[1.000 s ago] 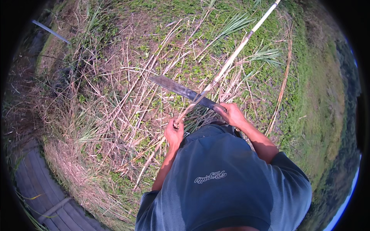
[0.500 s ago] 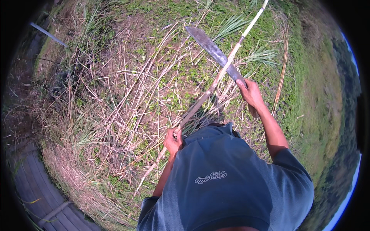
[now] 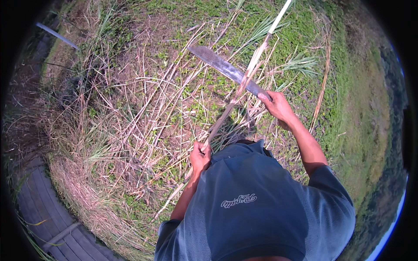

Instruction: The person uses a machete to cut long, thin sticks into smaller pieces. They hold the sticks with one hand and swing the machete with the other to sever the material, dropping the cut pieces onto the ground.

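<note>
A long, pale cane stalk (image 3: 224, 114) slants from lower left to the top of the view. My left hand (image 3: 200, 157) is closed around it near its lower part, close to my shirt. My right hand (image 3: 279, 109) grips a machete (image 3: 223, 67) with a broad, dull grey blade that widens toward the tip. The blade crosses the stalk above its middle and points to the upper left. Around the crossing the stalk looks pale and stripped; toward my left hand it is browner. My fingers hide most of the machete's handle.
Dry stalks and cut straw (image 3: 143, 100) litter the green ground cover. Green leaf tufts (image 3: 300, 64) lie beyond my right hand. A grey slatted surface (image 3: 48, 209) borders the grass at lower left, and a pale bar (image 3: 56, 35) shows at upper left.
The machete has come nearer and swung left, its blade now lying flatter across the stalk. The stalk's far end has shifted left. My left hand keeps its hold, moved only slightly.
</note>
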Available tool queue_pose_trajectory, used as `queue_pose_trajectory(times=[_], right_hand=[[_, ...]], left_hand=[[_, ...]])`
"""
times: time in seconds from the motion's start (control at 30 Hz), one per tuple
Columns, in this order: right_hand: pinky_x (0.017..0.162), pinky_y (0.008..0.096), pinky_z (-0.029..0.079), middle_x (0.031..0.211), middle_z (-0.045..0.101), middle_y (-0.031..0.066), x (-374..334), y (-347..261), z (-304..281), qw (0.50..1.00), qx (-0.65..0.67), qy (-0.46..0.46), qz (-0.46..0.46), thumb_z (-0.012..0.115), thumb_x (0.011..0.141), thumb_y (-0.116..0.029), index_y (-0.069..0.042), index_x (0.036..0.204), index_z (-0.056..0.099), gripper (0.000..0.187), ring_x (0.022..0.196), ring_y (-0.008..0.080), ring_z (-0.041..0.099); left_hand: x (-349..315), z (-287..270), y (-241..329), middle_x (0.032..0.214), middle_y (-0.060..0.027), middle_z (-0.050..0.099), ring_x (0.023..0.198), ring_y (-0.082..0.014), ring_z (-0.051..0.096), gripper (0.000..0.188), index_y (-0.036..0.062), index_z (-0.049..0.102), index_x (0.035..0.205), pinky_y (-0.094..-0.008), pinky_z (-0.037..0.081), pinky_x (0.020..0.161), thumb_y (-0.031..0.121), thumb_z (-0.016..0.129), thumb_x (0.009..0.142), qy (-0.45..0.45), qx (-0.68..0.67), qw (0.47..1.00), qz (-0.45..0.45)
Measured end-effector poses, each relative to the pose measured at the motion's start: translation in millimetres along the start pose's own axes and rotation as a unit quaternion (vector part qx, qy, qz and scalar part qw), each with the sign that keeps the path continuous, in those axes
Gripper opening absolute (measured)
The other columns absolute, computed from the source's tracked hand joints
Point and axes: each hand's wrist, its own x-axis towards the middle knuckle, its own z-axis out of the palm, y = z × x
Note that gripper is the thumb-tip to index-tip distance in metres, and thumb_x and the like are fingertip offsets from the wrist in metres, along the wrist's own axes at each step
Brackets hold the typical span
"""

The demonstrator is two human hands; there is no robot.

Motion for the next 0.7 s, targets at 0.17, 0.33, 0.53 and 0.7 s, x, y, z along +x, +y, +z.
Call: queue_pose_trajectory(times=[0.17, 0.33, 0.53, 0.7], right_hand=[[0.063, 0.0447, 0.047, 0.064, 0.059, 0.0193, -35, -3, 43, 0.985, -0.025, -0.155, -0.075, 0.058, 0.095, -0.042, -0.004, 0.099, 0.070, 0.039, 0.061, 0.0339, 0.059], [0.058, 0.0383, 0.043, 0.059, 0.052, 0.0086, 5, -13, -24, 0.999, 0.001, 0.012, 0.034, 0.055, 0.095, -0.050, -0.001, 0.098, 0.068, 0.051, 0.057, 0.0177, 0.051], [0.051, 0.0300, 0.036, 0.059, 0.048, -0.0004, 56, -19, -92, 0.989, -0.024, 0.146, 0.004, 0.054, 0.096, -0.049, -0.003, 0.084, 0.060, 0.048, 0.054, 0.0102, 0.043], [0.058, 0.0430, 0.043, 0.060, 0.053, 0.0136, 30, -36, -47, 0.993, -0.110, 0.033, -0.035, 0.054, 0.095, -0.050, -0.001, 0.095, 0.067, 0.051, 0.056, 0.0266, 0.052]], left_hand=[[-2, 3, 12, 0.070, -0.0112, 0.062, 0.062, -0.0243, 0.059, 0.023, 0.0059, 0.063, 0.100, -0.0363, 0.047, 0.061, 0.025, 0.065, 0.088, -0.038, 0.033, 0.998, -0.032], [-5, 4, -1, 0.084, -0.0126, 0.062, 0.076, -0.0209, 0.059, 0.027, 0.0015, 0.067, 0.106, -0.0327, 0.047, 0.070, 0.024, 0.063, 0.092, -0.023, -0.050, 0.998, -0.007], [-5, 7, -10, 0.081, -0.0098, 0.060, 0.075, -0.0193, 0.056, 0.024, 0.0012, 0.067, 0.102, -0.0314, 0.046, 0.071, 0.022, 0.066, 0.090, -0.021, -0.039, 0.998, 0.034], [-1, 15, -13, 0.079, -0.0075, 0.055, 0.072, -0.0185, 0.052, 0.019, 0.0012, 0.065, 0.095, -0.0314, 0.044, 0.069, 0.020, 0.067, 0.090, 0.008, -0.070, 0.997, 0.022]])
